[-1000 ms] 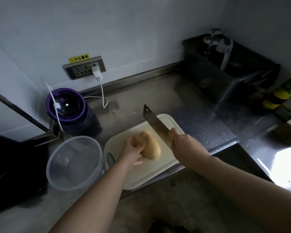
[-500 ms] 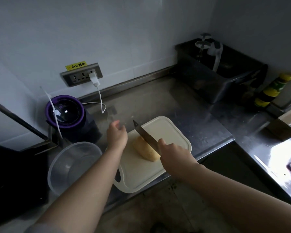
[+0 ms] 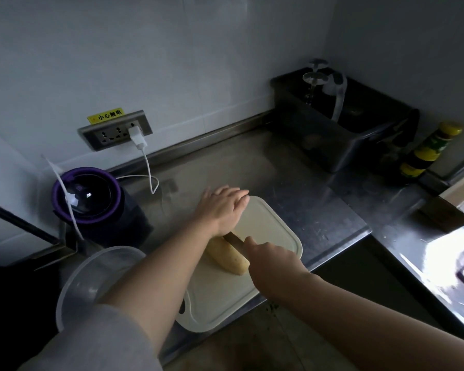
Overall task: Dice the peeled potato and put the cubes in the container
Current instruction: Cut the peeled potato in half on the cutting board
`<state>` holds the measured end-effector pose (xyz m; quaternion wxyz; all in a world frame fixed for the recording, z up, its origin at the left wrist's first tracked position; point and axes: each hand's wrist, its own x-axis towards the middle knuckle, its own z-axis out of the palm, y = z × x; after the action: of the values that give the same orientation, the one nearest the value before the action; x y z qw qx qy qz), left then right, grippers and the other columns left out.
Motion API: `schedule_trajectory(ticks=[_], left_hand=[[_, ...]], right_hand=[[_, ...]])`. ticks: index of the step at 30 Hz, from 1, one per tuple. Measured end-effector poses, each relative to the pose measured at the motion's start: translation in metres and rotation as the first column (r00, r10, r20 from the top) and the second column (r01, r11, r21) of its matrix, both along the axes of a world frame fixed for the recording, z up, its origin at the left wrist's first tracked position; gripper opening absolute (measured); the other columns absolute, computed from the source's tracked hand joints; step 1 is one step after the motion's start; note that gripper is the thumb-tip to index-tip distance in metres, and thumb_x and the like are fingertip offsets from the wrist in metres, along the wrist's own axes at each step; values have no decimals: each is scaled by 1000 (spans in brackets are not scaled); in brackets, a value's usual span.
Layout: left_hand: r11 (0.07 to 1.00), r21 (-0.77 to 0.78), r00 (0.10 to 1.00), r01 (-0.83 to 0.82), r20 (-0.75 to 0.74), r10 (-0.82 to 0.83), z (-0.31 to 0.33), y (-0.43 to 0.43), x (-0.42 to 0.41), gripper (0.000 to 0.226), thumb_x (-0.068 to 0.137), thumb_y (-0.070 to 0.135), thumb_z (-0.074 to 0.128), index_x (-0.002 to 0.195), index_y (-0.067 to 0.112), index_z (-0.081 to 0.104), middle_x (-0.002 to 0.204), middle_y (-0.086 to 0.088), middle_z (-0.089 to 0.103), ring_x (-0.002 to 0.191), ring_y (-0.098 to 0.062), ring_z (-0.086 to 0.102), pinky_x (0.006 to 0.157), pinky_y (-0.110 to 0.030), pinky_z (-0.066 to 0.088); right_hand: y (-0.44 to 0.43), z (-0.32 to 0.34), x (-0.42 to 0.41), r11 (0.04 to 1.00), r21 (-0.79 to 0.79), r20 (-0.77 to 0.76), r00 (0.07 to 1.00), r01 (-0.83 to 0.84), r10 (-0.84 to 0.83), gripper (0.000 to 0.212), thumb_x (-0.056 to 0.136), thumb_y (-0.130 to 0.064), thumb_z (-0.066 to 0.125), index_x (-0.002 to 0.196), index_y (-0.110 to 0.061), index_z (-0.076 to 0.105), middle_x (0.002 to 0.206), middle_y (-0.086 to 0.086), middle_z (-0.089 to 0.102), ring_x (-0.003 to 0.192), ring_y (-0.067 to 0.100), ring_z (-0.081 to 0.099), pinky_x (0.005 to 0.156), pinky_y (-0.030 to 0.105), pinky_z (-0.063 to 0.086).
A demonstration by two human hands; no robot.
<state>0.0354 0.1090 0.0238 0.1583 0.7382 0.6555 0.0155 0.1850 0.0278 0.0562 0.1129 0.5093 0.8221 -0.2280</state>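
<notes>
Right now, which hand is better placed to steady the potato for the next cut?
Left, probably. The left hand lies open, fingers straight, over the knife and close to the potato, holding nothing. The right hand is curled round the knife handle, so it is taken.

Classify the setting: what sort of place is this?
Probably a kitchen, possibly a commercial one: a stainless steel counter, a cutting board with a peeled potato under a knife, and a yellow-capped bottle by the wall.

Head camera, looking down, close over countertop (image 3: pixel 292 167).
</notes>
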Motion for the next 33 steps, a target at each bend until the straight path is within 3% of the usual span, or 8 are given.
schedule_trajectory(ticks=[6, 11, 15, 21, 28, 33], left_hand=[[1000, -14, 1000, 2, -16, -2, -10, 2, -2, 51, 102, 46, 12, 147, 34, 32, 153, 12, 31, 143, -13, 22, 116, -42, 16], [1000, -1, 1000, 15, -17, -15, -14, 6, -1, 50, 102, 45, 13, 146, 33, 34, 152, 12, 34, 141, -12, 25, 116, -36, 17], [1000, -19, 1000, 11, -19, -11, -22, -1, 2, 48, 103, 44, 14, 145, 33, 35, 152, 13, 33, 142, -12, 23, 116, -36, 10], [999, -36, 999, 27, -35, -29, -32, -1, 2, 49, 102, 46, 14, 144, 34, 35, 152, 13, 33, 142, -13, 22, 117, -38, 12], [997, 38, 988, 63, -144, -57, -55, -7, 10, 49, 101, 50, 16, 142, 36, 39, 149, 15, 37, 137, -11, 30, 113, -38, 17], [993, 106, 987, 52, -159, -35, -55, -11, 11, 57, 96, 52, 9, 139, 37, 43, 145, 15, 41, 132, -12, 36, 110, -36, 20]], right_hand=[[0, -5, -2, 999, -46, -27, 999, 27, -28, 50, 99, -8, 46, 145, -15, 27, 74, 0, 45, 66, 14, 50, 55, 25, 41], [4, -8, 0, 997, -70, -33, 999, 29, -31, 52, 100, -9, 46, 146, -17, 26, 80, 1, 49, 69, 15, 52, 60, 27, 47], [-1, -19, 0, 998, -67, -23, 999, 22, -23, 48, 101, -10, 45, 145, -17, 28, 76, 0, 46, 66, 14, 51, 55, 25, 42], [-1, -34, 2, 997, -70, 1, 1000, 18, -18, 50, 102, -13, 43, 148, -19, 23, 74, -1, 44, 65, 13, 49, 52, 24, 38], [-5, -62, 8, 991, -125, 7, 999, 45, -44, 51, 101, -13, 47, 146, -21, 25, 95, 4, 62, 83, 21, 68, 76, 37, 59], [-8, -66, 11, 995, -97, -18, 999, 35, -37, 50, 101, -12, 46, 145, -20, 25, 88, 4, 58, 80, 22, 67, 73, 36, 58]])
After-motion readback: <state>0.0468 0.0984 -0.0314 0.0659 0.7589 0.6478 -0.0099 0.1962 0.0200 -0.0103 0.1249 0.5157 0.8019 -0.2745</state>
